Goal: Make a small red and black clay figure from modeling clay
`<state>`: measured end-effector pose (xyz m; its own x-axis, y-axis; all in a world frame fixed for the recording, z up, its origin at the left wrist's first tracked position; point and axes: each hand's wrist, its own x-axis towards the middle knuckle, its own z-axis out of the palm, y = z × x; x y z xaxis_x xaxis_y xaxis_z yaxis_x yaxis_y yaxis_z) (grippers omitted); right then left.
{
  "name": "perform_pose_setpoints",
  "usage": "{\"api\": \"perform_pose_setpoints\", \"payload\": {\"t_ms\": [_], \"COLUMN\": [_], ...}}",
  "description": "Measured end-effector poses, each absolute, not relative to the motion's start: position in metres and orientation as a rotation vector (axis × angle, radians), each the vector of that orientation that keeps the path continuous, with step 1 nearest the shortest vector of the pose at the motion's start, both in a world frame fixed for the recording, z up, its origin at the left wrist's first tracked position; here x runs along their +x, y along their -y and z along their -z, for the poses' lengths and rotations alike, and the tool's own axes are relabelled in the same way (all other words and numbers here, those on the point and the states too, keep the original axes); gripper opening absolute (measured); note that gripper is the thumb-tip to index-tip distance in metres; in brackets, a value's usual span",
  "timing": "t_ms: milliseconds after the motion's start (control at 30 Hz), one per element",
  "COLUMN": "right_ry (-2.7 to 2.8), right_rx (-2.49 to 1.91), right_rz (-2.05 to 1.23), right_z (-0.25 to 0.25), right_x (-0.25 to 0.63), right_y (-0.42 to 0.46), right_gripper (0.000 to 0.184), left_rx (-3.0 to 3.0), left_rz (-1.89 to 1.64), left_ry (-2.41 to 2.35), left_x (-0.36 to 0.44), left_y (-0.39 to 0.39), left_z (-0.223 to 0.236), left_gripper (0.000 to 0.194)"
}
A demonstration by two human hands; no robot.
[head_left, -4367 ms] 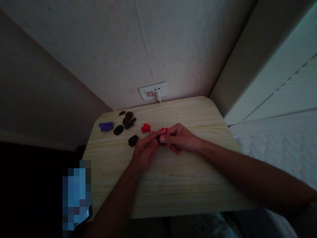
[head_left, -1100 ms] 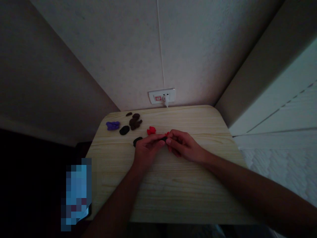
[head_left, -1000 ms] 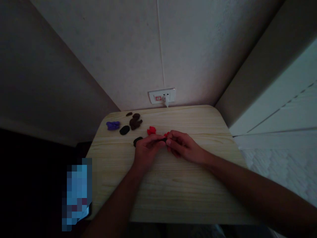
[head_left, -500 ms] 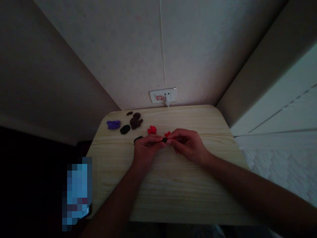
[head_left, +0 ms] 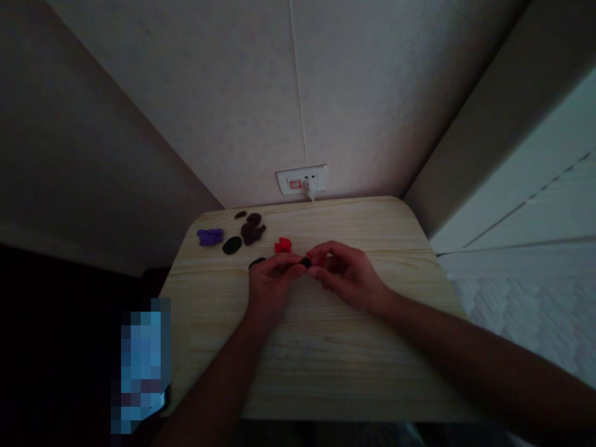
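Slightly parted now are the fingers of the right hand (head_left: 351, 276); the black piece (head_left: 305, 262) is clamped by the left hand (head_left: 270, 288).

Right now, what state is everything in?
Left hand, pinching small black piece
Right hand, fingers curled beside that piece
Purple lump, lying on tabletop
Far black disc, lying flat
Near black disc, partly hidden
Brown pieces, lying close together
Left red lump, unheld
Plug, in outlet
Pixelated object, unclear

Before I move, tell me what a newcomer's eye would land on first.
Probably the pixelated blue patch, lower left against the dark. Then the bright red lump on the pale tabletop, just beyond the left hand, and the purple lump near the tabletop's far left corner.
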<state>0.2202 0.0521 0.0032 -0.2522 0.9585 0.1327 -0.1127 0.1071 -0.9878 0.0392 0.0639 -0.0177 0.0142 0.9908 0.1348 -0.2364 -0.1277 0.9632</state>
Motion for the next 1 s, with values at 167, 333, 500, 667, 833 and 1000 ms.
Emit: {"api": "perform_pose_setpoints", "payload": {"t_ms": [167,333,500,667,833,1000], "right_ry": [1.304,1.295,1.288,1.312,1.232,1.201], "right_rx": [-0.836,-0.832,-0.931,-0.883,-0.874,-0.836], "right_rz": [-1.396,-1.38,-1.306,-1.278,-1.427,-1.44], "right_z": [-0.005,-0.005,-0.006,-0.008,-0.006,0.0], "right_x": [0.219,0.219,0.222,0.223,0.221,0.22], "right_y": [-0.053,-0.052,-0.053,-0.055,-0.056,-0.057], "right_gripper": [0.022,0.02,0.022,0.022,0.025,0.022], "left_rx": [1.149,1.097,1.019,0.998,0.997,1.077], "left_rz": [-1.353,-1.284,-1.263,-1.244,-1.241,-1.247], "left_ry": [-0.88,-0.86,-0.793,-0.794,-0.857,-0.895], "left_x": [0.036,0.037,0.043,0.044,0.041,0.039], "left_y": [-0.063,-0.062,-0.062,-0.064,-0.064,-0.062], "left_z": [0.022,0.017,0.011,0.013,0.013,0.017], "left_gripper": [0.014,0.014,0.02,0.021,0.02,0.017]}}
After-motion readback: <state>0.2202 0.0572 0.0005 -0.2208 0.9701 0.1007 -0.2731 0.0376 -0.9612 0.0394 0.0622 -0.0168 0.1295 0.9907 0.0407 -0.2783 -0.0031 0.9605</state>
